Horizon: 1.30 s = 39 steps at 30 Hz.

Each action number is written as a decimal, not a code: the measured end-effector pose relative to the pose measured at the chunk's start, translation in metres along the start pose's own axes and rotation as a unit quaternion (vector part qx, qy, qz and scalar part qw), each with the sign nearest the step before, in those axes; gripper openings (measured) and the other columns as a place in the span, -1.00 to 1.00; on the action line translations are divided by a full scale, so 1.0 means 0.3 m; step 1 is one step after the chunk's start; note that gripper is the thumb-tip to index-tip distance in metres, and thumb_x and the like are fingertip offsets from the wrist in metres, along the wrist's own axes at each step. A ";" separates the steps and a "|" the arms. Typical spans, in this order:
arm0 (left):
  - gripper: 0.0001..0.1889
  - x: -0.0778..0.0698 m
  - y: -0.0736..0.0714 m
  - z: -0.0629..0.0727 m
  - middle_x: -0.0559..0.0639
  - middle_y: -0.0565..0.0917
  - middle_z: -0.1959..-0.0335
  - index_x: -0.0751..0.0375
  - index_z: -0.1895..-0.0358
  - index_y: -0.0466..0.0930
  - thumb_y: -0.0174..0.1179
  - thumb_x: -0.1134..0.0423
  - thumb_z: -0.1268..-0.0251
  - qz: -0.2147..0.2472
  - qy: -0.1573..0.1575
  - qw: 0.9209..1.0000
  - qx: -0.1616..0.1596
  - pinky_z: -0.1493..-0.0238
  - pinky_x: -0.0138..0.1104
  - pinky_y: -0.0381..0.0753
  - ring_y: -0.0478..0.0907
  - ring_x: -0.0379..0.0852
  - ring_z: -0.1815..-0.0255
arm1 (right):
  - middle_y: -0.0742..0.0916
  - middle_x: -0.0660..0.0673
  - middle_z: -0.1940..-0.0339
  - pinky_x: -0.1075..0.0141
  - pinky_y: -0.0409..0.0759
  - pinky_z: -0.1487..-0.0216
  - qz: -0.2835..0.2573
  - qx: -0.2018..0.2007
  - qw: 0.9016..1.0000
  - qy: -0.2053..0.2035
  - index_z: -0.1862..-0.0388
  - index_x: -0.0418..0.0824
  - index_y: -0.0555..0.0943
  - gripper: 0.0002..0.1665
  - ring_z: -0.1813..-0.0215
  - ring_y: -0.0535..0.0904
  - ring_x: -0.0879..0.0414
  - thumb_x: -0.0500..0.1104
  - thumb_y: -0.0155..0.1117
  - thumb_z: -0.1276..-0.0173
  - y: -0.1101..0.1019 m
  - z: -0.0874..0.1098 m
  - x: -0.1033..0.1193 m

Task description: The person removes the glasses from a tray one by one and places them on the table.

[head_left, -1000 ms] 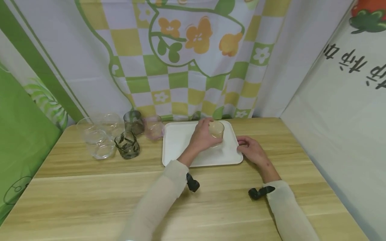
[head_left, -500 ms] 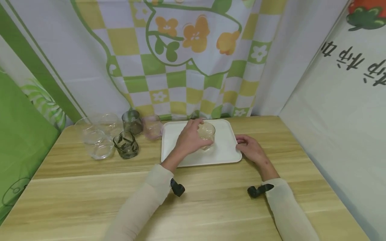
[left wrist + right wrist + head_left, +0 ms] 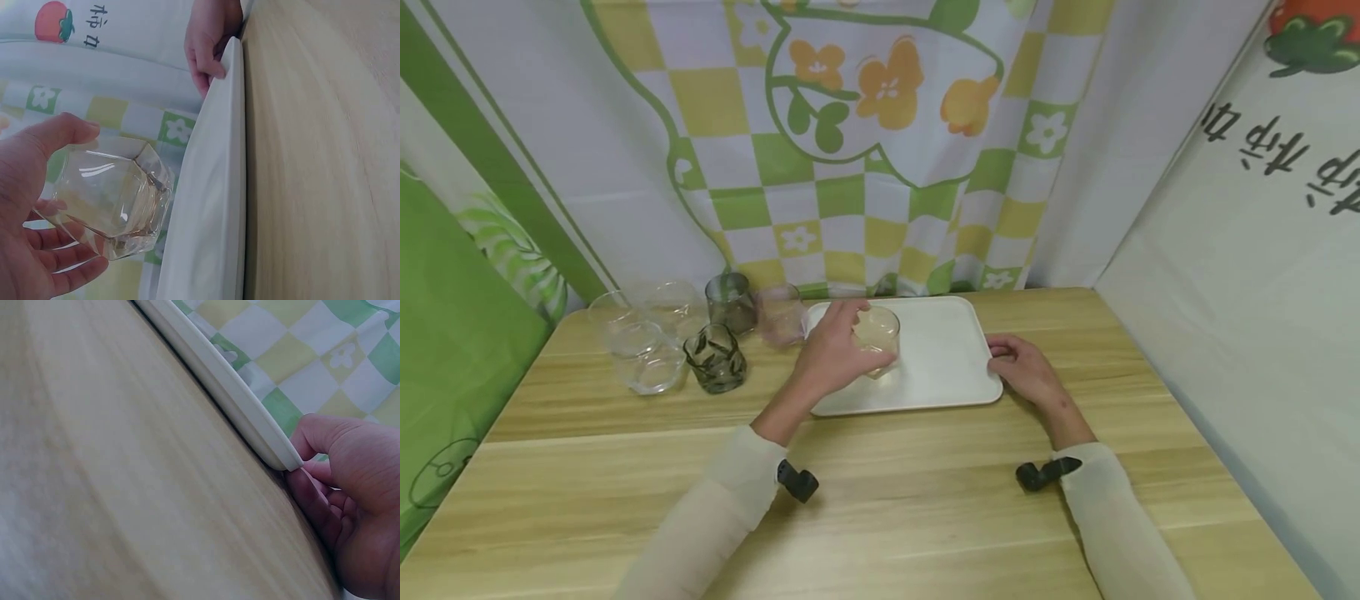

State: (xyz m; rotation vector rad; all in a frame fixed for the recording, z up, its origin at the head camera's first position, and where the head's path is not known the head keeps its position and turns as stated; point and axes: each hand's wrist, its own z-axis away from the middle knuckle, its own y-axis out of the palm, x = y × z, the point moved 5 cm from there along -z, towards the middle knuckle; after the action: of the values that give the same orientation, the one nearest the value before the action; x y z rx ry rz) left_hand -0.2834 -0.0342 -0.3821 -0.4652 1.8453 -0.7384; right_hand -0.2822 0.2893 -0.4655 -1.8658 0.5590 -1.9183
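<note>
My left hand (image 3: 837, 350) holds a pale yellow drinking glass (image 3: 880, 333) upright over the left part of a white tray (image 3: 940, 350). In the left wrist view thumb and fingers reach round the clear, faceted glass (image 3: 119, 194); whether its base touches the tray I cannot tell. At the tray's right side my right hand (image 3: 1026, 368) pinches the rim. The right wrist view has the thumb on top of the tray's rim (image 3: 250, 412) and curled fingers below it, on the wooden table.
Left of the tray stand a pink glass (image 3: 781, 317), a dark grey glass (image 3: 731, 304), a dark patterned glass (image 3: 716, 360) and several clear glasses (image 3: 651, 367). A checked curtain (image 3: 850, 200) hangs behind the wooden table (image 3: 887, 500).
My left hand has carried the yellow glass leftward across the tray, from its right part to its left part. The right hand has stayed at the tray's right rim.
</note>
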 end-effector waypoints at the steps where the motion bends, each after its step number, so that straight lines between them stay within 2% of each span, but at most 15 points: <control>1: -0.16 0.008 -0.013 0.005 0.05 0.54 -0.13 0.13 -0.32 0.47 0.56 -0.13 0.04 -0.001 -0.001 1.000 -0.004 0.08 -0.08 0.60 0.54 0.00 -0.04 | 0.65 -0.33 -0.11 0.37 0.53 0.09 0.000 0.000 1.000 0.000 -0.36 -0.41 0.51 -0.41 -0.02 0.59 -0.08 -0.30 0.26 -0.33 0.001 0.000 0.000; 8: -0.17 0.059 -0.110 0.036 0.10 0.56 -0.07 0.18 -0.34 0.47 0.57 -0.10 -0.01 -0.018 -0.003 1.000 -0.025 0.12 -0.04 0.60 0.53 0.07 -0.02 | 0.66 -0.33 -0.10 0.35 0.53 0.06 0.004 0.000 1.000 -0.003 -0.35 -0.41 0.52 -0.41 -0.02 0.60 -0.08 -0.30 0.26 -0.33 0.000 0.000 -0.001; 14: -0.13 0.088 -0.186 0.057 0.20 0.55 -0.23 0.16 -0.41 0.38 0.53 -0.14 -0.08 -0.032 -0.027 0.999 -0.020 0.04 0.14 0.59 0.58 0.23 -0.09 | 0.65 -0.34 -0.12 0.36 0.52 0.05 0.010 0.000 1.000 -0.003 -0.37 -0.40 0.51 -0.42 -0.04 0.58 -0.08 -0.29 0.25 -0.38 -0.007 0.001 -0.005; 21: -0.06 0.125 -0.253 0.084 0.15 0.33 -0.50 0.21 -0.48 0.33 0.53 -0.16 -0.10 -0.056 -0.038 0.998 -0.009 -0.20 0.22 0.47 0.43 0.29 -0.33 | 0.64 -0.34 -0.14 0.34 0.51 0.02 0.011 0.006 1.000 -0.001 -0.38 -0.39 0.50 -0.42 -0.06 0.57 -0.10 -0.27 0.25 -0.40 -0.003 0.001 -0.005; 26: -0.07 0.164 -0.284 0.098 0.16 0.43 -0.41 0.15 -0.48 0.35 0.57 -0.09 -0.08 -0.053 -0.038 0.998 -0.014 -0.23 0.21 0.44 0.38 0.22 -0.37 | 0.64 -0.34 -0.14 0.30 0.50 -0.01 0.015 0.005 1.000 -0.001 -0.38 -0.38 0.50 -0.42 -0.07 0.58 -0.11 -0.27 0.25 -0.39 -0.001 0.000 -0.002; 30: -0.10 0.190 -0.298 0.102 0.18 0.51 -0.29 0.09 -0.47 0.38 0.59 -0.05 -0.06 -0.052 -0.036 0.998 -0.016 -0.11 0.19 0.51 0.46 0.20 -0.21 | 0.64 -0.33 -0.14 0.28 0.50 -0.02 0.017 0.004 1.000 0.001 -0.38 -0.37 0.50 -0.41 -0.07 0.57 -0.10 -0.26 0.26 -0.39 -0.002 0.001 0.002; 39: -0.14 0.229 -0.302 0.111 0.30 0.51 -0.23 0.32 -0.45 0.37 0.53 -0.01 -0.15 -0.057 -0.042 0.997 0.006 -0.14 0.16 0.49 0.46 0.25 -0.19 | 0.65 -0.31 -0.12 0.30 0.52 0.01 0.016 0.001 1.000 0.003 -0.37 -0.36 0.52 -0.42 -0.05 0.58 -0.08 -0.26 0.25 -0.37 0.001 0.001 -0.004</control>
State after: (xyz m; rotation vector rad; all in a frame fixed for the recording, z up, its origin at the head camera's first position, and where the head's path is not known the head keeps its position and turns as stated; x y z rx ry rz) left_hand -0.2808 -0.1525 -0.3766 -0.5893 1.7458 -0.7958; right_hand -0.2819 0.2896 -0.4666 -1.8392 0.5851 -1.9035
